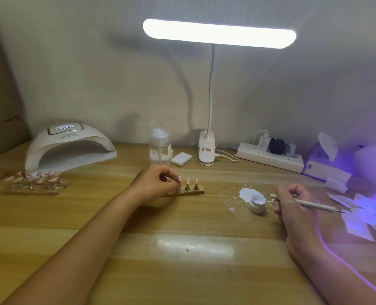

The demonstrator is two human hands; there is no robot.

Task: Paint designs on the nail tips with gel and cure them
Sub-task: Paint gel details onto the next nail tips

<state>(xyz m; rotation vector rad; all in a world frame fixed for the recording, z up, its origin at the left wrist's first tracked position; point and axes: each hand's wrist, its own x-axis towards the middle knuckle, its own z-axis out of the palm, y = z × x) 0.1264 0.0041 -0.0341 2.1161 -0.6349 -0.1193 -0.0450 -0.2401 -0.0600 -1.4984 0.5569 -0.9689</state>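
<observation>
A small wooden holder (pixel 199 191) in the middle of the desk carries pink nail tips on metal stands, two of them (pixel 187 182) standing free. My left hand (pixel 154 181) pinches the leftmost nail tip (pixel 179 178) on that holder. My right hand (pixel 292 205) grips a white nail-art pen (pixel 314 205), its fine tip pointing toward the open white gel jar (pixel 257 203). The jar sits on a clear film (pixel 237 211) smeared with white gel.
A white curing lamp (pixel 70 146) stands at the back left, with more pink nail tips on wooden holders (pixel 37 183) in front of it. A clear pump bottle (pixel 160 145), desk lamp base (pixel 206 148), power strip (pixel 270 156), tissue box (pixel 323 164) and loose papers (pixel 358 214) line the back and right.
</observation>
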